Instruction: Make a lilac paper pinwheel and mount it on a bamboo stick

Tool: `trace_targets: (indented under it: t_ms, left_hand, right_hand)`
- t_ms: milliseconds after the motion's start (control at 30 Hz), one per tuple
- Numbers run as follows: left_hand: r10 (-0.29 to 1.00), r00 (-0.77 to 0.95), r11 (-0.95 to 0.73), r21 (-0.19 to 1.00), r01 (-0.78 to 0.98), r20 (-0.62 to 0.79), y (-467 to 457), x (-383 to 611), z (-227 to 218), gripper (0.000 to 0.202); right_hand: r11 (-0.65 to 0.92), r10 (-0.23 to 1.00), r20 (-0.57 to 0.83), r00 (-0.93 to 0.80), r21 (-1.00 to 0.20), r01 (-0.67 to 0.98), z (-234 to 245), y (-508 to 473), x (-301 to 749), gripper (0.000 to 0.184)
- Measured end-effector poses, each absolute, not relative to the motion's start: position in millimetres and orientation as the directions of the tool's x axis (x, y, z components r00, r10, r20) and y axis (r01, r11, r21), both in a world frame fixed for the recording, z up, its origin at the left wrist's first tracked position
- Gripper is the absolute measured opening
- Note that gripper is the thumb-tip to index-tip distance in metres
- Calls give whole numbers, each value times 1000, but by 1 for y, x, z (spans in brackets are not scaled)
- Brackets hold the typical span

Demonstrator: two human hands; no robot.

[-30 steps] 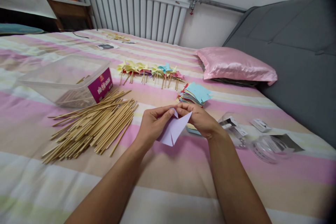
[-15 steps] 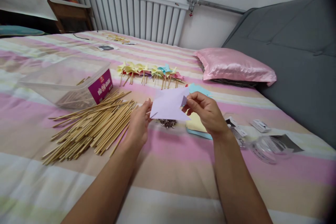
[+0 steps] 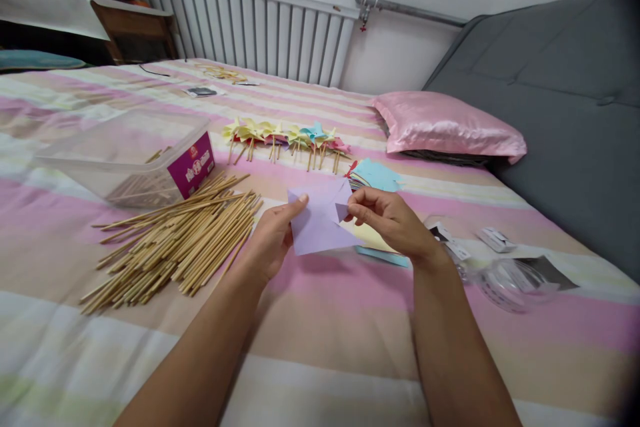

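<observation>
A purple sheet of paper (image 3: 317, 220) with cut slits is held up between my hands above the bed. My left hand (image 3: 274, 235) grips its left edge, thumb on top. At the right side, my right hand (image 3: 385, 217) pinches a corner flap that is bent upward. Yellow and blue paper sheets (image 3: 383, 258) lie beneath and behind my right hand, partly covered. To the left of my left hand spreads a pile of thin wooden sticks (image 3: 175, 247).
A clear plastic box (image 3: 125, 153) with sticks inside stands at the left. Several finished paper pinwheels (image 3: 273, 132) lie in a row farther back. Blue paper pieces (image 3: 377, 175), clear packaging (image 3: 515, 283) and a pink pillow (image 3: 445, 123) are to the right.
The purple paper has tilted toward me and lowered slightly, now covering the small metal pieces behind it. My left thumb has moved onto its face; my right hand still pinches the flap.
</observation>
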State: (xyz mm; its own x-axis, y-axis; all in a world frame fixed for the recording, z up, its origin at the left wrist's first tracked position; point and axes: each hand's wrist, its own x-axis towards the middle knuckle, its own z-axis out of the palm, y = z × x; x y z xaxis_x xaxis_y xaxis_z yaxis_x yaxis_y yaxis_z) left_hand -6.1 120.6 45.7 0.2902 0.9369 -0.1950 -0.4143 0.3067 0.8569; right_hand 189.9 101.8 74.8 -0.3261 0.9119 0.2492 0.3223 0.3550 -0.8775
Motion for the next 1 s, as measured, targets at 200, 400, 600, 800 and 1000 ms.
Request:
trace_targets:
  t_ms: [200,400,600,800,1000]
  left_hand:
    - [951,290,211,914,-346,-110,118,-3,38,27]
    - [940,326,204,929,-308,-99,117,-3,39,27]
    - [928,358,219,926,-308,-100,116,-2,37,25]
    - [929,365,186,932,-312,-63,116,-3,34,23]
    - [934,351,169,943,-285,-61,115,-2,37,26]
  right_hand:
    - [356,918,260,-301,-874,331,72,105,188,21]
    - [331,927,246,-283,-891,310,70,106,185,21]
    - [303,944,226,-241,-881,364,69,105,183,21]
    - [285,950,208,-234,-885,368,69,105,182,21]
    - [281,955,207,-212,-859,428,67,105,182,21]
